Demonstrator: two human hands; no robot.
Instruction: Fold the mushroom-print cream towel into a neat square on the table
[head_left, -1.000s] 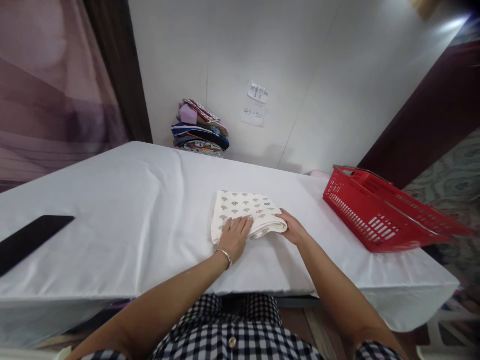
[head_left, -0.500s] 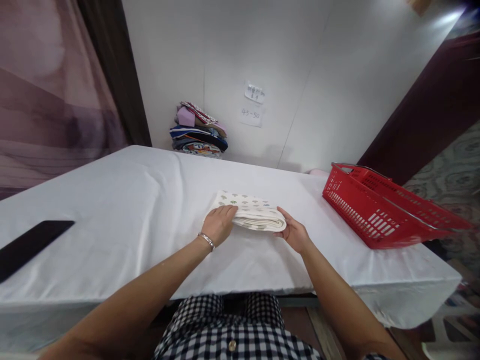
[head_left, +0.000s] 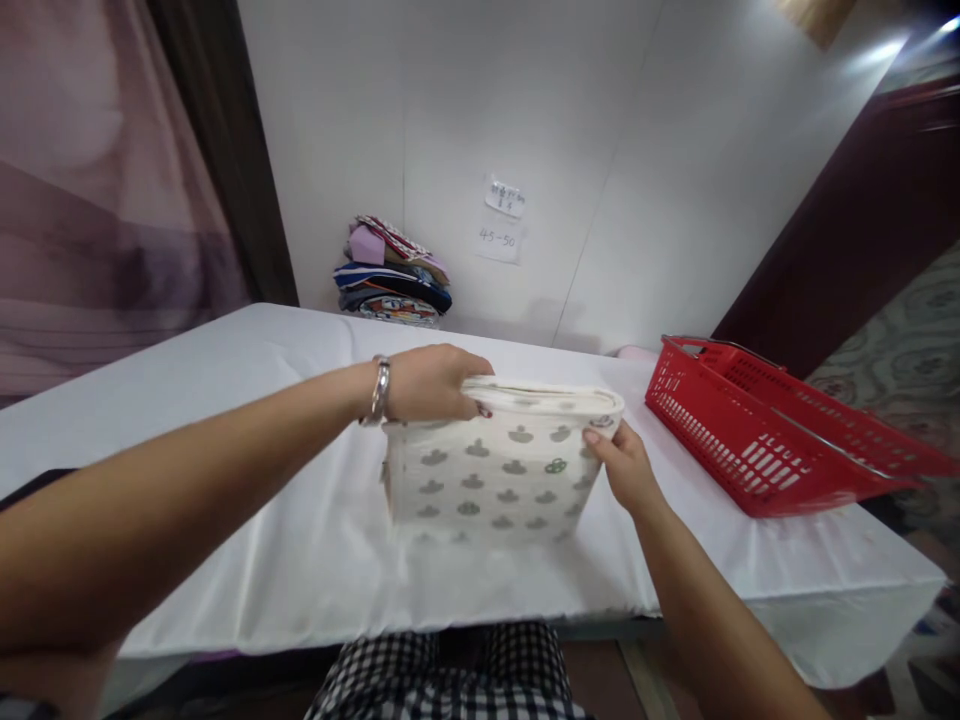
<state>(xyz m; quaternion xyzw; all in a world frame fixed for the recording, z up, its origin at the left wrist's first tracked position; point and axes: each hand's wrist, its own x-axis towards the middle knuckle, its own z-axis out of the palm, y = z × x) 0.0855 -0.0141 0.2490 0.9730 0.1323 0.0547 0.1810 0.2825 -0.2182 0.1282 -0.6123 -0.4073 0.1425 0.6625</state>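
Observation:
A folded white cloth [head_left: 487,475] with rows of grey duck-like prints and one green print hangs upright above the table, its folded edge on top. My left hand [head_left: 442,385], with a silver bracelet on the wrist, grips the top left edge, thumb on the near face. At the upper right corner, my right hand [head_left: 622,460] pinches the cloth, thumb in front and fingers hidden behind it. The cloth's lower edge is blurred, so I cannot tell whether it touches the table.
A white-covered table [head_left: 300,560] spans the view. On the right stands a red plastic basket [head_left: 720,430] with metal handles. A stack of folded clothes [head_left: 394,285] rests at the back against the wall, left of paper notes [head_left: 501,240]. A dark flat object [head_left: 30,485] lies far left, partly behind my arm.
The folded cloth has been raised from lying flat and turned upright, its printed face now towards me. My left hand has moved up to its top edge; my right hand stays at its right side.

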